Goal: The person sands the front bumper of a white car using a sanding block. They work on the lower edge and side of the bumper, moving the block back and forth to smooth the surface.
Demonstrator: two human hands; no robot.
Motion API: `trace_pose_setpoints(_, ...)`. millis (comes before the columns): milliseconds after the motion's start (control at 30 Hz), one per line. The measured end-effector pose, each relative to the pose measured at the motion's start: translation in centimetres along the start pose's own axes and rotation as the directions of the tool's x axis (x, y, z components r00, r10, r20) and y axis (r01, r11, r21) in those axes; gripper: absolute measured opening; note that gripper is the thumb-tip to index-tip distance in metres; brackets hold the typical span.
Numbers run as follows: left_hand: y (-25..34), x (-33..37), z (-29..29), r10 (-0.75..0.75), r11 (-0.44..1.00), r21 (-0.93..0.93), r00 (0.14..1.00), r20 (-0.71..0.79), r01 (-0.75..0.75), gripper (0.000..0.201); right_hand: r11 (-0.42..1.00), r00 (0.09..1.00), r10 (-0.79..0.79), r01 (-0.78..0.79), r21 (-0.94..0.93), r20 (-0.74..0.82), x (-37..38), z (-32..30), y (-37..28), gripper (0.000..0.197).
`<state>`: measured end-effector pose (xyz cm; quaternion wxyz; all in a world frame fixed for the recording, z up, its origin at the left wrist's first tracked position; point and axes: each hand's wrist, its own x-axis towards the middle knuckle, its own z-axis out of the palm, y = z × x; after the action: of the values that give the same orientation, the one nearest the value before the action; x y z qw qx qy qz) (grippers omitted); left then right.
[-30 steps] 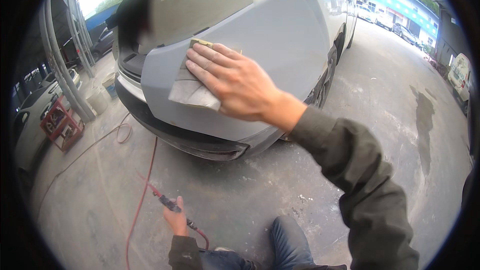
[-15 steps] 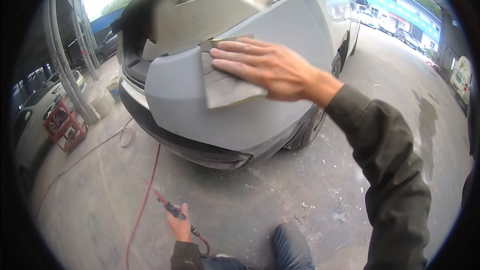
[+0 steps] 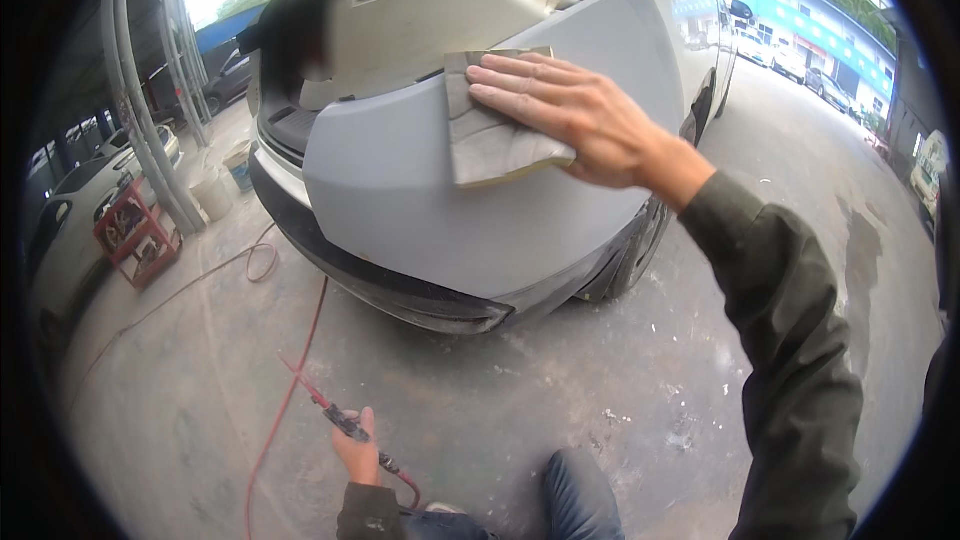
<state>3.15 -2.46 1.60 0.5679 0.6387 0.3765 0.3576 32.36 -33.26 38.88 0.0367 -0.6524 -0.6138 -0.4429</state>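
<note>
My right hand [image 3: 580,115] lies flat, fingers spread, pressing a grey sanding sheet [image 3: 490,135] against the primed grey rear bumper [image 3: 420,210] of a car, near the bumper's upper edge. Down low, my left hand [image 3: 355,445] grips a slim air blow gun [image 3: 340,420] fed by a red hose [image 3: 290,390] that trails across the concrete floor. My knee in blue jeans [image 3: 580,495] shows at the bottom.
The car's tailgate opening [image 3: 450,0] is above the bumper. A red cart [image 3: 130,235] and white buckets [image 3: 215,190] stand at the left by grey posts. Parked cars line the far right. Concrete floor [image 3: 560,400] stretches around the car.
My right hand has slid the sanding sheet up and to the right across the bumper. The left hand stays low with the blow gun.
</note>
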Motion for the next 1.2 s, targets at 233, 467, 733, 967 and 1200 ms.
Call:
trace_pose_setpoints(233, -1.8, 1.4, -0.2, 0.072, 0.989, 0.127, 0.997, 0.039, -0.077, 0.026, 0.996, 0.997, -0.079, 0.079, 0.047, 0.008, 3.2, 2.1, -2.8, 0.083)
trace_pose_setpoints(467, 1.6, -1.0, -3.1, 0.018, 1.000, 0.016, 0.997, -0.080, -0.017, 0.020, 0.971, 0.978, 0.198, -0.205, -0.126, -0.063, -2.6, 0.1, -0.9, 0.082)
trace_pose_setpoints(733, -1.9, 1.9, 0.3, 0.056, 0.990, 0.127, 0.998, -0.021, -0.053, 0.026, 1.000, 0.997, 0.023, -0.022, 0.020, -0.078, 7.9, 9.7, -11.5, 0.061)
trace_pose_setpoints(967, -1.7, 2.6, -1.5, 0.086, 0.995, 0.054, 0.995, -0.052, -0.083, 0.025, 0.914, 0.911, 0.300, -0.359, -0.189, -0.281, -0.3, 4.9, -5.4, 0.072)
trace_pose_setpoints(1200, -7.4, 7.4, -3.4, 0.220, 0.966, 0.131, 0.975, 0.020, -0.221, 0.022, 0.798, 0.685, 0.489, -0.601, -0.039, -0.540, -2.3, 3.8, -1.6, 0.079)
